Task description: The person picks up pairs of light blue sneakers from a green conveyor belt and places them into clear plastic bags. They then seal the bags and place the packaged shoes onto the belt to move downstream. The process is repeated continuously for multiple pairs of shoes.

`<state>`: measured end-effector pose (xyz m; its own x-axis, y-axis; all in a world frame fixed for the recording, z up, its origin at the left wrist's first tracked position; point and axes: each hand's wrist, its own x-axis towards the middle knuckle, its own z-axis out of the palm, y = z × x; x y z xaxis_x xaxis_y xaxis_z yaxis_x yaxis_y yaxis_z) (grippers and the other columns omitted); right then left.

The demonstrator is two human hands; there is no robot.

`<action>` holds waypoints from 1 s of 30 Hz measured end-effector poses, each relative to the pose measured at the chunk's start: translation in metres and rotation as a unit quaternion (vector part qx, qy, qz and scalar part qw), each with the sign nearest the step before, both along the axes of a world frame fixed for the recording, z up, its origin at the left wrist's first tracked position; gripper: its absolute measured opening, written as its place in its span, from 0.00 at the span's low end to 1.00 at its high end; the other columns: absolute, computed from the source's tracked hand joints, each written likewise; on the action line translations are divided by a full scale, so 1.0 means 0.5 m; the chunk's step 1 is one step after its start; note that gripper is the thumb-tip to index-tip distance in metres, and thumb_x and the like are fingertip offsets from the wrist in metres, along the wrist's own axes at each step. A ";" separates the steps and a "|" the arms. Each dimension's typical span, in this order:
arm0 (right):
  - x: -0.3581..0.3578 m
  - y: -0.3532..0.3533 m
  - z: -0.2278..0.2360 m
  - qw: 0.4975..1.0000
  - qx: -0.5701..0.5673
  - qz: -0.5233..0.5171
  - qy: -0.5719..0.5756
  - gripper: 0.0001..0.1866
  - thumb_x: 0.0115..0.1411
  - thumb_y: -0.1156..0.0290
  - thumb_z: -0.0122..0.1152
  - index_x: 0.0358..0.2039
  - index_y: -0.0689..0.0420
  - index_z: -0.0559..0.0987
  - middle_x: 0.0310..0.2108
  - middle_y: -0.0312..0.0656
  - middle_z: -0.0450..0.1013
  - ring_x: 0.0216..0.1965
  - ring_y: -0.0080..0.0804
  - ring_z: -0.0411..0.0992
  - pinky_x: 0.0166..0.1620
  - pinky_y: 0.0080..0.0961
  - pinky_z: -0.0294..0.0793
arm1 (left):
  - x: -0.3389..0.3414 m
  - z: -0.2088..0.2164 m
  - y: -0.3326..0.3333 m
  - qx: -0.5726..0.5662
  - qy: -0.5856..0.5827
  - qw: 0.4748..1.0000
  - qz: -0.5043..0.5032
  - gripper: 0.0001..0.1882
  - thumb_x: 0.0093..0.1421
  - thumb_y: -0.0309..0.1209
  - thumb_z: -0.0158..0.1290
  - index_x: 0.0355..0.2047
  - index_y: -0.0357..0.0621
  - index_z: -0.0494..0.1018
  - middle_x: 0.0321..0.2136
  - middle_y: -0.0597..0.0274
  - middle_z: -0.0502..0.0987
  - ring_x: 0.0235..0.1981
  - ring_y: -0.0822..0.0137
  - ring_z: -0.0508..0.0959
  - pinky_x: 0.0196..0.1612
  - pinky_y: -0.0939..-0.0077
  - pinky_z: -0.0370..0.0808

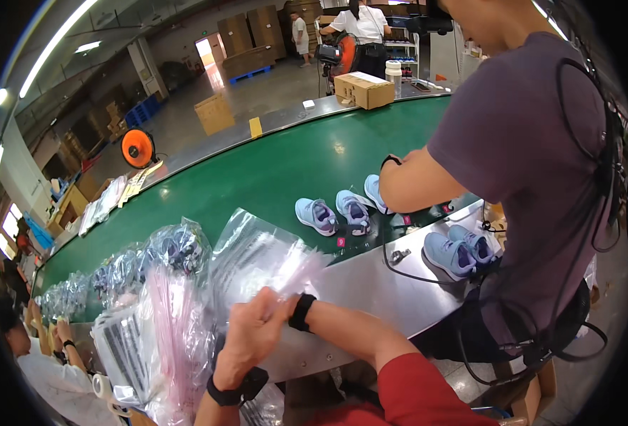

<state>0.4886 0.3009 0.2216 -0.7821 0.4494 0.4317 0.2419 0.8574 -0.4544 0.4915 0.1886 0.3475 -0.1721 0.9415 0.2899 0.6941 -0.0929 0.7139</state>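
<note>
In front of me a clear plastic bag [246,248] with grey print stands up over the bench edge. My left hand [246,341] is closed at its lower edge. Close against it, my right hand [280,307] is also closed on the bag, its fingertips partly hidden behind the left hand. Beside them on the left lies a stack of clear bags with pink edges [172,312]. To the right of the held bag, light blue shoes [317,215] stand on the green conveyor belt [271,167], beyond my reach of the bag.
Bagged shoes [175,248] line the belt at left. A co-worker [520,121] at right bends over the belt, beside a pair of shoes [459,250] on the metal ledge [370,284]. A cardboard box [363,90] and an orange fan [138,148] are on the far side.
</note>
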 end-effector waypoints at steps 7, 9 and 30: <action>-0.114 0.149 0.013 0.972 0.126 -0.177 -0.088 0.23 0.59 0.56 0.43 0.51 0.54 0.69 0.52 0.48 0.64 0.54 0.44 0.61 0.56 0.44 0.58 | -0.084 -0.081 0.063 0.066 0.008 0.989 0.133 0.12 0.55 0.28 0.57 0.22 0.37 0.66 0.10 0.60 0.60 0.15 0.78 0.58 0.17 0.76 0.60; -0.136 0.161 0.014 0.958 0.145 -0.213 -0.124 0.24 0.59 0.55 0.43 0.52 0.53 0.69 0.53 0.48 0.63 0.55 0.45 0.60 0.57 0.45 0.57 | -0.094 -0.095 0.069 0.072 -0.002 0.986 0.152 0.12 0.56 0.29 0.56 0.21 0.38 0.66 0.11 0.63 0.62 0.14 0.78 0.58 0.16 0.77 0.58; 0.199 -0.088 0.108 0.846 -0.462 0.169 0.204 0.16 0.61 0.59 0.53 0.35 0.60 0.73 0.22 0.34 0.70 0.24 0.25 0.69 0.30 0.23 0.70 | -0.054 -0.081 -0.023 0.133 -0.563 0.805 0.130 0.07 0.63 0.33 0.48 0.39 0.46 0.69 0.33 0.66 0.72 0.32 0.73 0.73 0.32 0.75 0.74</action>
<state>0.5880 0.2566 0.2756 -0.8036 0.5236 0.2830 -0.2849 0.0790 -0.9553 0.4645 0.1772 0.3070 -0.6480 0.7617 -0.0030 -0.3590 -0.3019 0.8832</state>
